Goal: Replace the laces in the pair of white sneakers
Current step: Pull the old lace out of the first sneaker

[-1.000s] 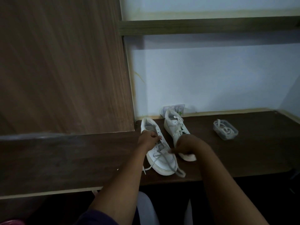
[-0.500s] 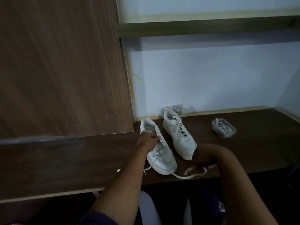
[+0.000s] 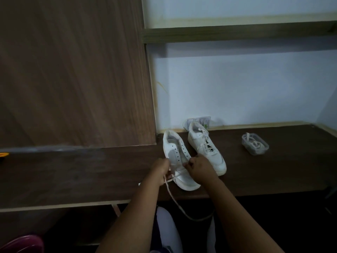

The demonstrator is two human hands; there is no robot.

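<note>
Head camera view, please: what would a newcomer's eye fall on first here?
Probably the two hands at the desk's front edge: the left hand and right hand work at the nearer white sneaker, whose upper eyelets are empty, while a loose lace trails off the desk toward the lap. Beside it, the second sneaker is laced, and a clear container holding laces sits further right.

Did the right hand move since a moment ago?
Yes. The right hand came back from the desk's front edge to the near sneaker, beside the left hand.
</note>
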